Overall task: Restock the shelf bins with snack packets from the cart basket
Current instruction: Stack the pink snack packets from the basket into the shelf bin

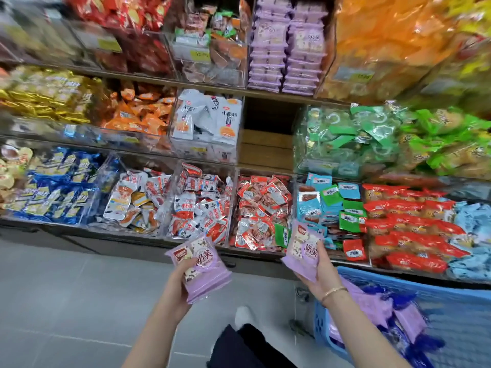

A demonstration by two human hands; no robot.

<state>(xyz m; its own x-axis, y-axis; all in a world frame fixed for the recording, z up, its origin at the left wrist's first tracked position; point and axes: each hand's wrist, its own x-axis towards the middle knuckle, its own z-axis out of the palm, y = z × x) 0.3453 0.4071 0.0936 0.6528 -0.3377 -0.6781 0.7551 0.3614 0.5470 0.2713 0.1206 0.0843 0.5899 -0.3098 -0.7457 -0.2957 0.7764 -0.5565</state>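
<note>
1. 2 hands were up in front of the body, each gripping purple packets. A dark trouser leg and a white shoe (244, 316) showed below them on the grey tiled floor (66, 288).
2. The left hand (178, 285) was curled under a stack of purple snack packets (204, 269), with the printed face up and the stack tilted. How many it held was unclear.
3. The right hand (318, 277), with a gold bracelet (334, 292) at the wrist, clasped a second purple bunch (305, 251), thumb on the front face.
4. The blue cart basket (451, 296) sat at the right, just beside the right forearm. It held more loose purple packets (372, 306) mixed with dark blue packets (393, 296).
5. Just beyond the hands, the lowest shelf carried clear bins. The red-and-silver packet bin (261, 208) lay between the 2 held bunches.
6. On the middle shelf, a white packet bin (207, 123) stood left of a bare wooden bay (268, 134), with a green packet bin (350, 139) to its right.
7. On the top shelf, a clear bin of matching purple packets (287, 49) was stacked in 2 columns, well above both hands.
</note>
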